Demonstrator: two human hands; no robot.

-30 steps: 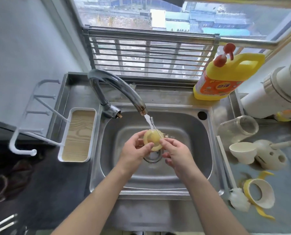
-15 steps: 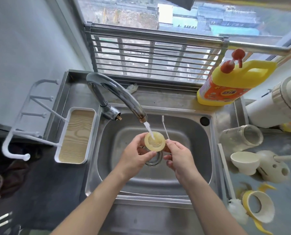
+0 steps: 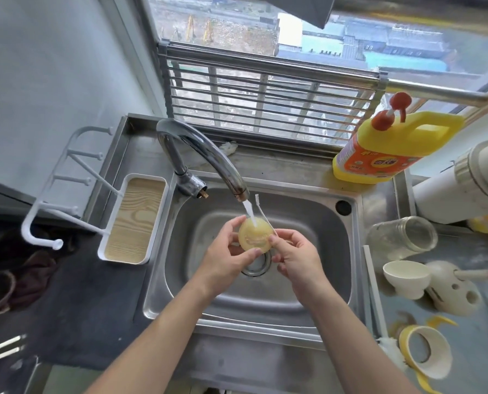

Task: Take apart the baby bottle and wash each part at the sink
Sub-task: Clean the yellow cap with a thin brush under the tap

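My left hand [image 3: 228, 250] holds the yellowish silicone nipple [image 3: 254, 234] by its rim over the steel sink [image 3: 316, 223], under the water stream from the tap [image 3: 205, 157]. My right hand [image 3: 295, 258] pinches a thin white brush [image 3: 262, 211] whose bristled tip points up beside the stream; the same fingers touch the nipple's right edge. On the counter to the right lie the clear bottle body [image 3: 404, 236], a cream cap [image 3: 406, 278], a cream holed part [image 3: 453, 291] and the yellow-handled collar ring [image 3: 424, 355].
A yellow detergent jug [image 3: 384, 155] stands behind the sink at right. A white drying rack with a wood-pattern tray [image 3: 134, 220] sits left of the sink. A white bottle brush [image 3: 376, 302] lies along the sink's right rim. A dark cloth [image 3: 24, 282] lies at far left.
The view has tilted up a little. The nipple has turned so its broad face meets the stream, and the thin brush now stands up beside it rather than working at it.
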